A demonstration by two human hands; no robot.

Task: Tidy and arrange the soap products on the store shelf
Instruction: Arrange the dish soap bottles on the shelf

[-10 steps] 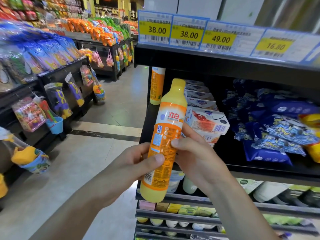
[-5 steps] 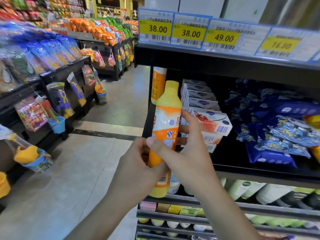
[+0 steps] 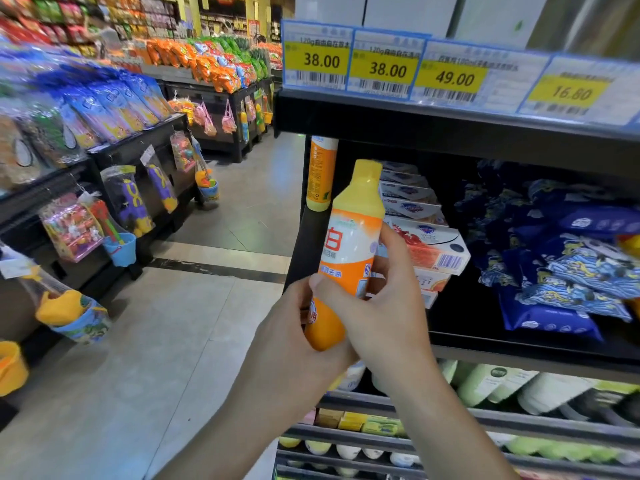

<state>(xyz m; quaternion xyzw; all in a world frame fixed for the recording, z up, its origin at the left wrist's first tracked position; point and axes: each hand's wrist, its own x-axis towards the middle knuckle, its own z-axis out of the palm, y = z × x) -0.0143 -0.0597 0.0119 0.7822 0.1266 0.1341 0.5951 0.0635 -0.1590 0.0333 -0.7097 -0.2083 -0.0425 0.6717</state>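
Head view: I hold the bottle upright in front of the shelf, off its left end. My left hand is wrapped round its orange base, and my right hand is curled round the label, thumb across the front and fingers behind. It hangs clear of the boxes just to its right.

To set it down well, I judge I should keep it upright, label outward, and slide it in beside the second bottle standing at the shelf's left end, without nudging the boxes, letting go only once the base sits flat.
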